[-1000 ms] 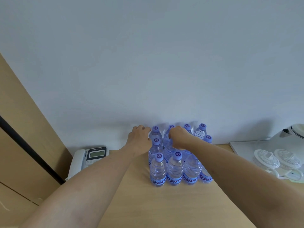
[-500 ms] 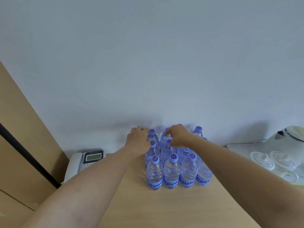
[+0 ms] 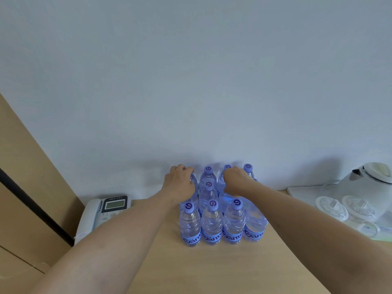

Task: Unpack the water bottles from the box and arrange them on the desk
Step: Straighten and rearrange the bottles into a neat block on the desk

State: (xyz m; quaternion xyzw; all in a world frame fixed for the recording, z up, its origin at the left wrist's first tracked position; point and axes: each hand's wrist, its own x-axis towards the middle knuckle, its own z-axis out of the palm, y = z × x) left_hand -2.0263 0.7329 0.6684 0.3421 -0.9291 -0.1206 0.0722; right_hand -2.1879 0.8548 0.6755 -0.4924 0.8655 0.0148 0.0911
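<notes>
Standing upright in tight rows, bottles (image 3: pixel 212 223) are sitting at the desk's (image 3: pixel 212 270) back edge, against the wall (image 3: pixel 191 81). Left hand (image 3: pixel 180 183) is curling its fingers round the back-left bottle's top. Right hand (image 3: pixel 235 180) is curling over a back-row bottle right of middle; cannot tell whether it is actually gripping. Phone (image 3: pixel 104 211) is lying at the desk's left edge, kettle (image 3: pixel 369 183) and glass lids (image 3: pixel 343 209) toward the right edge.
</notes>
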